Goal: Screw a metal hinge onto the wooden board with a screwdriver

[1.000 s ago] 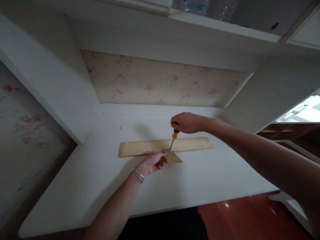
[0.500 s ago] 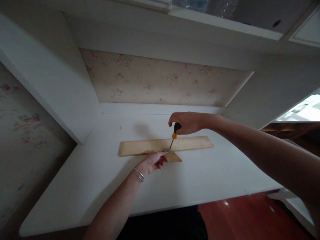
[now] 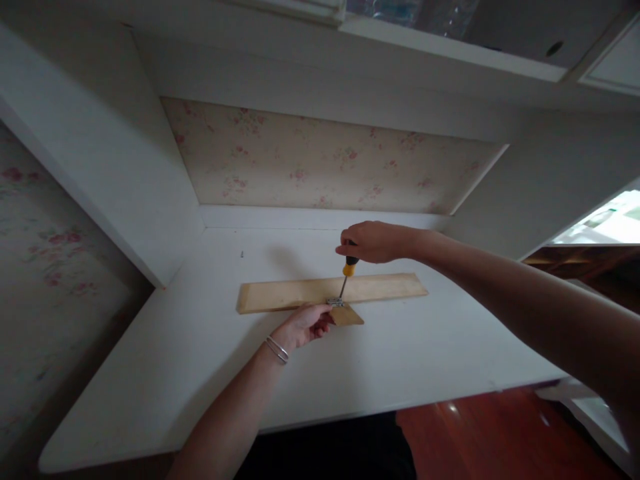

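Note:
My right hand [image 3: 373,242] is closed around the handle of a screwdriver [image 3: 349,269], yellow and black, its shaft slanting down to a small metal hinge [image 3: 335,302]. The hinge lies where a long pale wooden board [image 3: 285,293] meets a smaller wooden piece [image 3: 349,315]. My left hand [image 3: 309,323] pinches the small piece beside the hinge, thumb on top and the other fingers curled underneath. Two thin bangles circle the left wrist. The screw under the screwdriver's tip is too small to make out.
A small screw [image 3: 243,254] stands on the white desk top [image 3: 425,360], behind the board's left end. White side panels [image 3: 100,153] flank the desk, and a shelf [image 3: 450,50] overhangs it. Floral wallpaper [image 3: 320,160] covers the back wall.
My right hand's fingers have closed in and turned around the screwdriver handle, where they were more spread before. My left hand, the board and the hinge look the same.

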`<state>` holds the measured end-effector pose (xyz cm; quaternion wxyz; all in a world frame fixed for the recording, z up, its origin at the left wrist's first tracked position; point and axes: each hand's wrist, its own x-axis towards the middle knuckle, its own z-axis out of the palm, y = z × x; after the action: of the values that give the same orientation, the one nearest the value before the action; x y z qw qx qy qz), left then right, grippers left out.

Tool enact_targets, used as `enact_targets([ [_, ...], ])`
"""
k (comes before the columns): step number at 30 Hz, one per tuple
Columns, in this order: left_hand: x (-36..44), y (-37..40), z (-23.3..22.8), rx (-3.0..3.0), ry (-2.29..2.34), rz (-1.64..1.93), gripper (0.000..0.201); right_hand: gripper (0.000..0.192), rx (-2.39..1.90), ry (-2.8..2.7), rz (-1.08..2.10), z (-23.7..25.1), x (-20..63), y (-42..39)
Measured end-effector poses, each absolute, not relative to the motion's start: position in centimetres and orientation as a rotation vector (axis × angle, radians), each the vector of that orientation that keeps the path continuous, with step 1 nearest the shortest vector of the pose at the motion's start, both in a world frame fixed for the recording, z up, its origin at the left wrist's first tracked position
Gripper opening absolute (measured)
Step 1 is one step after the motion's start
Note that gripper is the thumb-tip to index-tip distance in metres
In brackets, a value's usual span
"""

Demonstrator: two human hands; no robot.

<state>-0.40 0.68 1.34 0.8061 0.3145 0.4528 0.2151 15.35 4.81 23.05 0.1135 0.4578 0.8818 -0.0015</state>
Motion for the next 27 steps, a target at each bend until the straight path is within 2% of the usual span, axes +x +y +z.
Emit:
enact_targets([
  [4, -0.45, 0.6, 1.41, 0.679, 0.973, 0.464, 0.016, 0.023, 1.272, 2.583, -0.04, 23.21, 15.2, 4.64],
  [9, -0.38, 0.61, 1.22, 0.683, 0.964, 0.468, 0.016, 0.041, 1.462, 2.502, 0.081, 22.87, 15.39, 4.71],
  [13, -0.4, 0.66, 1.12, 0.677, 0.956, 0.462, 0.016, 0.031, 1.333, 2.535, 0.007, 22.78, 15.51, 4.88],
  [19, -0.41, 0.57, 1.4, 0.68, 0.968, 0.468, 0.016, 0.039, 1.461, 2.462, 0.044, 23.02, 15.33, 4.9],
  [22, -0.42, 0.48, 1.57, 0.668, 0.98, 0.462, 0.016, 0.027, 1.381, 2.48, 0.033, 23.17, 15.34, 4.83],
  [27, -0.51, 0.45, 1.65, 0.674, 0.957, 0.454, 0.017, 0.041, 1.391, 2.507, 0.008, 23.16, 15.18, 4.63],
])
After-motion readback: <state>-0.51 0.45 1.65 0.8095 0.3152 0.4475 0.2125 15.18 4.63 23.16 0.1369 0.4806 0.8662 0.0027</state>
